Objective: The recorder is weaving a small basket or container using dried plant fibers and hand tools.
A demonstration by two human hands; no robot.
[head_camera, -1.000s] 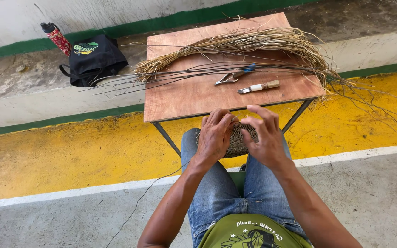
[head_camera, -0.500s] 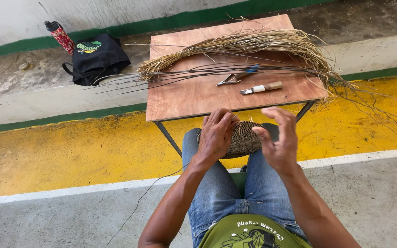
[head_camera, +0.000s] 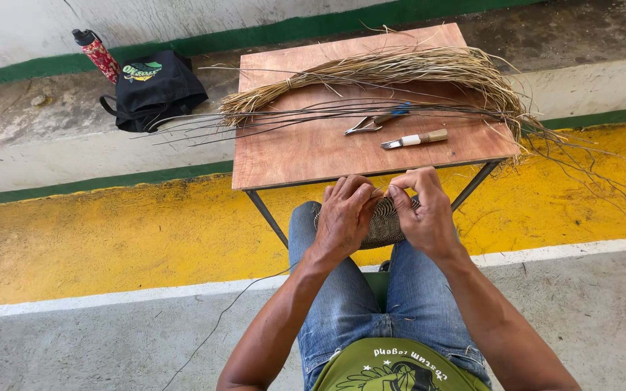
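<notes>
Outdoor weaving spot, small wooden table (head_camera: 306, 156), straw bundle (head_camera: 400, 69), painted concrete floor (head_camera: 96, 239)

2 hands, the left hand (head_camera: 345, 213) and the right hand (head_camera: 423, 210), gripped 1 woven basket piece (head_camera: 384, 224). Just beyond the grip stood 1 wooden table (head_camera: 306, 152) carrying 1 knife (head_camera: 416, 139), 1 pair of pliers (head_camera: 372, 123) and 1 straw bundle (head_camera: 400, 69). Far left of the grip lay 1 black bag (head_camera: 155, 90) and 1 bottle (head_camera: 96, 52).
</notes>
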